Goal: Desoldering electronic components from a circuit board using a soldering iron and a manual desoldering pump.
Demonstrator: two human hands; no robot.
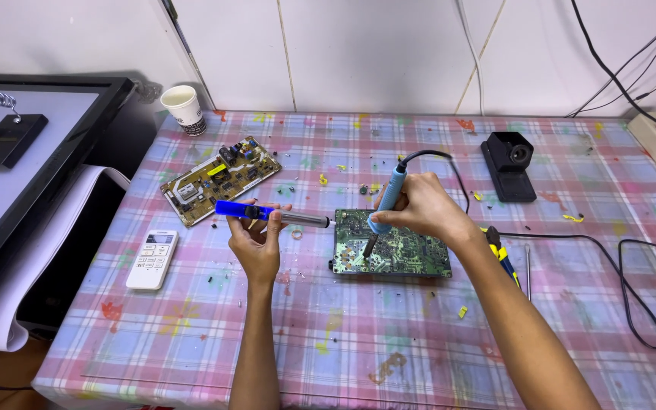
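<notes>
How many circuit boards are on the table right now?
2. A green circuit board lies mid-table under the soldering iron in the right hand; a yellowish circuit board lies further left, near the paper cup. None appears hidden.

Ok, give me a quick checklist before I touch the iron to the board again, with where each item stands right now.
1. Iron gripped in right hand, tip down over the green board: ok.
2. Solder sucker held level in left hand, nozzle pointing at the board: ok.
3. Board flat on the table, not clamped: cannot tell if it will stay put.
4. Iron cord trails away behind the hand, off the board: ok.
5. Tip touching a joint: cannot tell.
6. Loose bits scattered beside the board: not ok.
</notes>
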